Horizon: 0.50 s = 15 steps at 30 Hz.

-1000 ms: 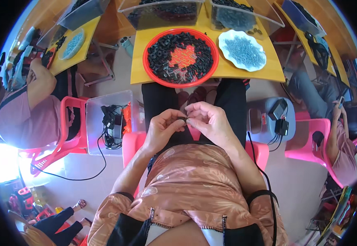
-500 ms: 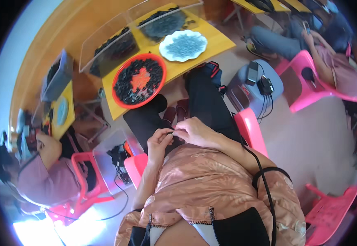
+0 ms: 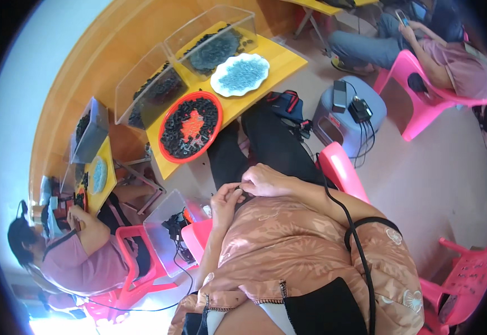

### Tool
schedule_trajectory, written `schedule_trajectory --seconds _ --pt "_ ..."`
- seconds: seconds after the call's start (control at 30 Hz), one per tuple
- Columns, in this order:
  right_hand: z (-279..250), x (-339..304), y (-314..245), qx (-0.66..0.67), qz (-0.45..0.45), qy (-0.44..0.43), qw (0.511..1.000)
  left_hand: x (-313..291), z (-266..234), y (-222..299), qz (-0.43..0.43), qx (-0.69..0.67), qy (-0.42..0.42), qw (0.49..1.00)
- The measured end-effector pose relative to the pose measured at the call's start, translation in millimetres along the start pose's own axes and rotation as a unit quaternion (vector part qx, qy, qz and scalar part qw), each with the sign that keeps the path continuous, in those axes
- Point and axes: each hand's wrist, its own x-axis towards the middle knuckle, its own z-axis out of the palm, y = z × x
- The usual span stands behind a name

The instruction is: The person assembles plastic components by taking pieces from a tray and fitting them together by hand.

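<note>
Small dark part [image 3: 238,188], its shape and material too little exposed to make out, sits just above the person's lap, where the fingertips of both bare hands meet. The left hand [image 3: 225,202], at eight o'clock to it, has thumb and fingertips drawn together and seems clamped on it. The right hand [image 3: 264,180], at two o'clock, arches over with its fingertips touching the left's; its back hides the grip, so I cannot tell whether it pinches too. Both forearms lie in close to the brown, leaf-patterned fabric top [image 3: 310,240], probably to steady such fine fingerwork.

At eleven o'clock from the hands, a round red plastic tray [image 3: 193,125] rests at the near edge of a flat yellow table [image 3: 282,56], likely for easy reach. Loose black parts [image 3: 172,133] ring its bare red middle. At twelve o'clock, a white scallop-edged plate [image 3: 220,90] holds tiny pale-blue pieces [image 3: 242,73], presumably kept apart from the black ones so they don't mix. Behind these, two clear, oblong plastic boxes [image 3: 243,27] hold more dark parts, perhaps as bulk supply. At two o'clock, black box-shaped adapters [image 3: 359,110] sit on a blue-grey plastic stool [image 3: 338,127], cables hanging over its side.
</note>
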Motion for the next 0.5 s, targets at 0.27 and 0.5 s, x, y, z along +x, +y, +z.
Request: schedule_trajectory --seconds 0.27,0.5 --pt "3.0 4.9 -16.9 0.028 -0.027 -0.023 0.999 -6.2 -8.2 -11.8 0.011 -0.059 0.001 0.998" --pt "1.7 2.9 -29.5 0.006 -0.033 -0.026 0.999 -9.7 -8.3 -3.5 0.116 -0.038 0.018 0.992"
